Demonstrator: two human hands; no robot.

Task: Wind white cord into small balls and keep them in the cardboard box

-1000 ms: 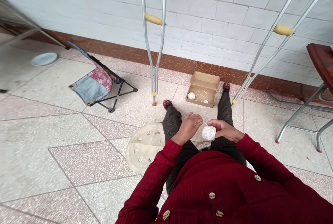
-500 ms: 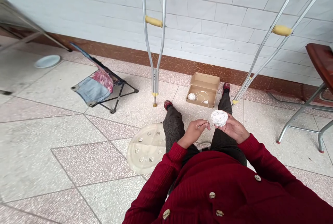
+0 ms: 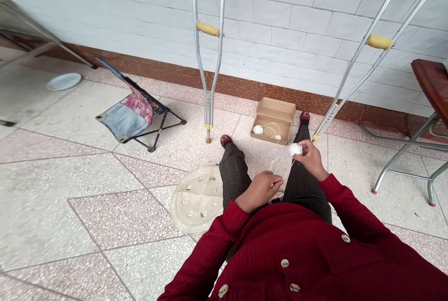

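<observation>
A small ball of white string (image 3: 296, 150) is gripped in my right hand (image 3: 311, 157), out over my right thigh. Lower down and to the left, my left hand (image 3: 263, 190) pinches a thin white strand (image 3: 288, 170) that runs up to the ball. Another loose loop of the string curves above my left fingers. Beyond my hands, an open cardboard box (image 3: 269, 123) sits on the floor between my feet and the wall. Inside it are a white string ball (image 3: 258, 129), a smaller white bit (image 3: 277, 137) and a loose curl of string.
One crutch (image 3: 207, 100) stands left of the box, another (image 3: 336, 105) to its right. A folding chair (image 3: 129, 116) is at the left, with a pale plate (image 3: 64, 81) behind it. A round, holed stool top (image 3: 196, 198) lies beside my left leg. A red-brown seat (image 3: 434, 86) stands at the right.
My right hand has moved up and turned the ball. My left hand has dropped lower, drawing the strand out longer between them.
</observation>
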